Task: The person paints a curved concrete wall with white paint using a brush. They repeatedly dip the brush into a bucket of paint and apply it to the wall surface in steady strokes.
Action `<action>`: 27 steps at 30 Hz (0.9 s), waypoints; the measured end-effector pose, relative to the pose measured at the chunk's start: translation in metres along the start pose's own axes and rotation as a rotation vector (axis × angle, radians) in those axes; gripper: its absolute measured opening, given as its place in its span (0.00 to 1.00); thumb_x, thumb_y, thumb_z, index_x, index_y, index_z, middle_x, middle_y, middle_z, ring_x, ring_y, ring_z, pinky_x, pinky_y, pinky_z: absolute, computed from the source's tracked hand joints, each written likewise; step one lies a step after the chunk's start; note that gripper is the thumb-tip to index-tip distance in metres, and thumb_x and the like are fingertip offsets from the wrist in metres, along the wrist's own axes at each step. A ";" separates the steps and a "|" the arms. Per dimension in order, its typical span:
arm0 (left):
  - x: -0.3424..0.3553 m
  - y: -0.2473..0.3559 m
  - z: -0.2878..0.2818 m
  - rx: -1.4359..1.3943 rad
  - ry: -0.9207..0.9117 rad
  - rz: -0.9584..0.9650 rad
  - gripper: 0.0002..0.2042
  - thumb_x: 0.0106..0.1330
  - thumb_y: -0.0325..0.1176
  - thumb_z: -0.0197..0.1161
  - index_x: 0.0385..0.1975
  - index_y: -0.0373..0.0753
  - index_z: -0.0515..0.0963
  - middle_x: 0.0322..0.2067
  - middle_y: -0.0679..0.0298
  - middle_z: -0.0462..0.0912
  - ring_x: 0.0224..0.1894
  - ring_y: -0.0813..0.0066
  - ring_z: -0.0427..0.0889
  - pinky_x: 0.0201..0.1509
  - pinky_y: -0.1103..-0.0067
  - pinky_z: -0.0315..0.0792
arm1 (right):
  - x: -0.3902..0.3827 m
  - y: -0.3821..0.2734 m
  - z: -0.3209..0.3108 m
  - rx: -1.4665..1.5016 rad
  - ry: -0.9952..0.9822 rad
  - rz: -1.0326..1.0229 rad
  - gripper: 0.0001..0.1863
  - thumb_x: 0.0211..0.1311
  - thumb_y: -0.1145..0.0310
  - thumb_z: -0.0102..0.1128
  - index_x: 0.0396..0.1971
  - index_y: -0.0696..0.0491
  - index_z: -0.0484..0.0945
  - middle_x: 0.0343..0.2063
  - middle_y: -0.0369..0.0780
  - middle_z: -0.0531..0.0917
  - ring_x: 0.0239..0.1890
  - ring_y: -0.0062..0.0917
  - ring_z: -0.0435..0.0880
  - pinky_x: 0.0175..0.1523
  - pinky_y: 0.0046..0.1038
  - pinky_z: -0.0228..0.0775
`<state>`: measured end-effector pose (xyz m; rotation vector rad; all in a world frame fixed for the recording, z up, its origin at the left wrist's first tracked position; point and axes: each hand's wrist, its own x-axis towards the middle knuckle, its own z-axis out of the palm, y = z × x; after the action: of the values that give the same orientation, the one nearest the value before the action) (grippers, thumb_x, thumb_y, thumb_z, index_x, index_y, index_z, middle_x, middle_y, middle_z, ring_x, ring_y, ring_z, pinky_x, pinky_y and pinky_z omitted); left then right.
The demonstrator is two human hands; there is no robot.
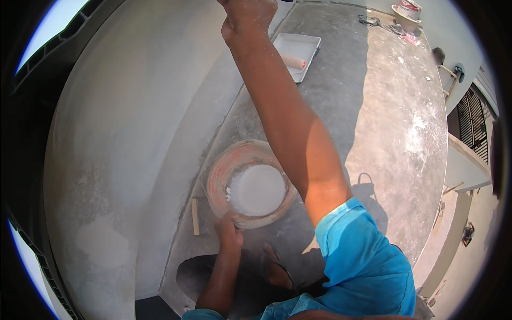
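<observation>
A round tub (218,170) with reddish-stained walls stands on the concrete floor in front of me, white liquid (258,189) in its bottom. My left hand (228,229) is closed on the tub's near rim; its fingers are partly hidden. My right arm stretches across the far side of the tub. At the top edge of the picture my right hand (249,15) is raised and looks closed. Just beside it a small dark piece (286,1) shows, too cut off to name.
Farther ahead lies a white paint tray (308,44) holding a paint roller (294,62). A wooden stick (195,217) lies left of the tub. The wall (133,133) rises along my left. A stained bucket (408,12) stands in a basin at the far right, near dark cloths (370,21).
</observation>
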<state>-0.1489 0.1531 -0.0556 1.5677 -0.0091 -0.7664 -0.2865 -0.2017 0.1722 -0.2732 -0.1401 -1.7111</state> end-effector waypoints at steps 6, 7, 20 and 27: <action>0.006 -0.001 0.000 0.020 -0.010 0.034 0.28 0.54 0.19 0.57 0.59 0.40 0.69 0.43 0.63 0.73 0.42 0.66 0.78 0.35 0.70 0.72 | 0.006 -0.002 0.004 -0.056 0.048 0.014 0.21 0.65 0.72 0.71 0.46 0.75 0.76 0.44 0.54 0.84 0.46 0.34 0.88 0.55 0.28 0.86; 0.007 -0.002 0.002 0.031 -0.017 0.053 0.26 0.54 0.21 0.58 0.57 0.42 0.70 0.38 0.65 0.73 0.37 0.69 0.78 0.27 0.72 0.68 | 0.013 -0.001 0.005 -0.069 0.058 0.017 0.21 0.65 0.72 0.71 0.46 0.75 0.76 0.44 0.54 0.84 0.46 0.35 0.88 0.55 0.28 0.87; 0.006 -0.003 0.006 0.022 -0.023 0.048 0.29 0.53 0.20 0.57 0.60 0.40 0.70 0.45 0.64 0.74 0.43 0.68 0.78 0.35 0.71 0.72 | 0.029 -0.001 0.003 -0.082 0.104 -0.007 0.21 0.66 0.72 0.71 0.47 0.73 0.76 0.46 0.54 0.84 0.48 0.36 0.87 0.55 0.30 0.88; 0.016 -0.009 -0.005 0.029 0.008 0.060 0.22 0.54 0.22 0.59 0.52 0.40 0.73 0.37 0.65 0.76 0.33 0.70 0.81 0.22 0.74 0.66 | 0.025 0.001 0.000 -0.267 0.172 -0.214 0.19 0.68 0.68 0.69 0.48 0.69 0.79 0.44 0.50 0.85 0.47 0.32 0.87 0.50 0.29 0.86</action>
<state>-0.1384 0.1518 -0.0711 1.5908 -0.0612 -0.7161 -0.2893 -0.2253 0.1784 -0.3153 0.1938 -1.9585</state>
